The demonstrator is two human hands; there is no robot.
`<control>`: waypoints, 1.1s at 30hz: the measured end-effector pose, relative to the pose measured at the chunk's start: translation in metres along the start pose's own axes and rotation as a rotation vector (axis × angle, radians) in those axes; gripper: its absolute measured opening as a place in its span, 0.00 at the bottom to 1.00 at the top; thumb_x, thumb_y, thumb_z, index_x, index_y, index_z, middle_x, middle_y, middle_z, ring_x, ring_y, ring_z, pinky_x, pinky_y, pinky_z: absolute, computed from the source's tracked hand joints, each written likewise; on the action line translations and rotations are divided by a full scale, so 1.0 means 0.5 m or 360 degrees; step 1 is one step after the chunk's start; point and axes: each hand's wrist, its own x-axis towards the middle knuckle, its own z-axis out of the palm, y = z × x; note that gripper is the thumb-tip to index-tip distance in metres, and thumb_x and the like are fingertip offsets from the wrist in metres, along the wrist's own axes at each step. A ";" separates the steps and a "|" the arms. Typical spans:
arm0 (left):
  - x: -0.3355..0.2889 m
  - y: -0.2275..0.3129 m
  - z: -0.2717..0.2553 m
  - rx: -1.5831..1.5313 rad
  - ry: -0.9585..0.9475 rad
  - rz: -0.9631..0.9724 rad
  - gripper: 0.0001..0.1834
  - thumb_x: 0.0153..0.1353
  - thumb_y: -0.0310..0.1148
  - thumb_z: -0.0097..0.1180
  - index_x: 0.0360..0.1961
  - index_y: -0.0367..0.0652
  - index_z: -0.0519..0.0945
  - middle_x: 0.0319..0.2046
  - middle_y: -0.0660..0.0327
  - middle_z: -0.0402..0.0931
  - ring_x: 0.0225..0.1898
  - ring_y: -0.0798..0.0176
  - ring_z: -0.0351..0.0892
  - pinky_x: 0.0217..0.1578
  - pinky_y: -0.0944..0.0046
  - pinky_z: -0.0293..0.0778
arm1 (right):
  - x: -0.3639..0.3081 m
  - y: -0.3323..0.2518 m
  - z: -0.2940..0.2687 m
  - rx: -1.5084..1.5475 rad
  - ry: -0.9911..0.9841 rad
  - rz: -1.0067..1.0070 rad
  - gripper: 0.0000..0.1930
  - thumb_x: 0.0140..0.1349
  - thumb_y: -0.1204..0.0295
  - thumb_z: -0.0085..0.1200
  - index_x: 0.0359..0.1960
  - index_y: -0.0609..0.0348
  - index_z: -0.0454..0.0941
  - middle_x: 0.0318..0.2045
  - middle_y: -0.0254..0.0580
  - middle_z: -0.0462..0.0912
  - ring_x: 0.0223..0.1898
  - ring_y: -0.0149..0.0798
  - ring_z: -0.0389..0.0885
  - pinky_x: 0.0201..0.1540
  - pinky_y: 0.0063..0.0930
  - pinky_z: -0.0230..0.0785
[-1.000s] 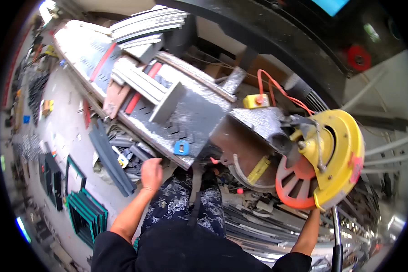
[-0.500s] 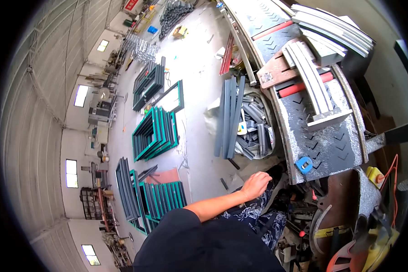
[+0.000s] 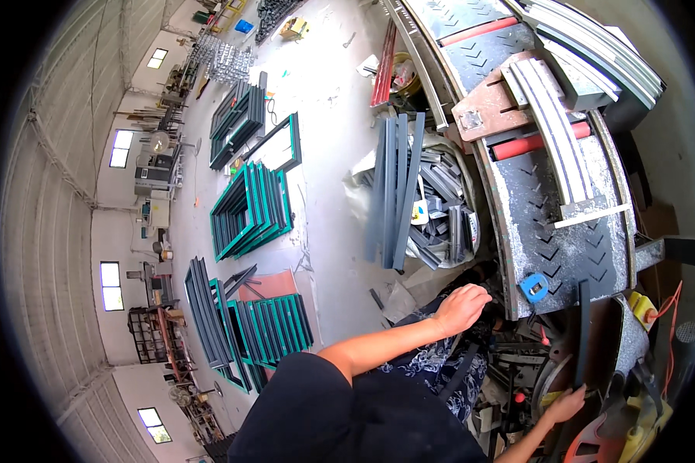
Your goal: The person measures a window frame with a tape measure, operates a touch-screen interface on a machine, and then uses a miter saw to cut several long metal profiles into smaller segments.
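My right hand [image 3: 567, 406] is closed round the lower end of a dark grey metal bar [image 3: 583, 332]. The bar stands nearly lengthwise in view, its far end over the near edge of the worktable [image 3: 517, 255]. Beside the table's near left corner, in front of my body, my left hand [image 3: 463, 309] hangs with its fingers curled together, and nothing shows in it. A blue tape measure [image 3: 533, 288] lies on the table corner close to it. Farther up the table, light metal strips [image 3: 552, 131] rest across a brown plate [image 3: 479, 116].
A saw-like machine with an orange-red part [image 3: 594, 440] stands at the lower right. Left of the table, a sack of grey offcuts [image 3: 448, 193] has long grey bars [image 3: 398, 193] laid against it. Green-edged frames [image 3: 251, 212] are stacked on the floor farther left.
My right hand has come into view at the lower right with the dark grey bar in it. My left hand has shifted slightly right. The view has turned a little.
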 end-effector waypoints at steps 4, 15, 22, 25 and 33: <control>0.023 -0.048 -0.021 0.0062 -0.0054 -0.0032 0.11 0.56 0.25 0.54 0.41 0.40 0.78 0.41 0.55 0.76 0.47 0.50 0.74 0.49 0.55 0.71 | 0.047 -0.093 0.021 0.0169 0.0236 0.0087 0.21 0.59 0.73 0.54 0.56 0.65 0.72 0.48 0.56 0.79 0.48 0.57 0.75 0.51 0.46 0.66; 0.192 -0.002 0.021 -0.0026 -0.0226 0.0351 0.12 0.54 0.24 0.55 0.41 0.39 0.78 0.40 0.54 0.76 0.46 0.48 0.74 0.46 0.53 0.72 | 0.230 -0.221 -0.033 0.0078 0.0492 0.0226 0.10 0.48 0.71 0.65 0.26 0.59 0.74 0.29 0.48 0.78 0.34 0.54 0.76 0.37 0.47 0.71; 0.459 0.154 0.269 0.0221 -0.0251 0.1081 0.21 0.56 0.27 0.53 0.53 0.36 0.73 0.53 0.51 0.72 0.57 0.49 0.71 0.59 0.52 0.66 | 0.211 -0.222 -0.048 0.0391 0.0508 0.0191 0.15 0.49 0.74 0.63 0.40 0.61 0.77 0.38 0.52 0.77 0.40 0.56 0.76 0.43 0.45 0.70; 0.535 0.133 0.390 0.0584 -0.0133 0.1362 0.18 0.55 0.32 0.51 0.46 0.38 0.76 0.47 0.53 0.75 0.54 0.54 0.73 0.59 0.54 0.65 | 0.169 -0.252 -0.066 0.0992 0.0585 0.0321 0.16 0.57 0.71 0.60 0.47 0.62 0.76 0.50 0.50 0.75 0.40 0.49 0.79 0.46 0.37 0.71; 0.589 0.131 0.418 0.0401 -0.0399 0.1542 0.12 0.43 0.34 0.61 0.31 0.48 0.76 0.30 0.63 0.73 0.39 0.58 0.74 0.42 0.59 0.70 | 0.116 -0.137 0.048 0.3222 0.0241 0.1559 0.22 0.68 0.55 0.52 0.45 0.67 0.70 0.33 0.51 0.82 0.28 0.38 0.80 0.29 0.25 0.76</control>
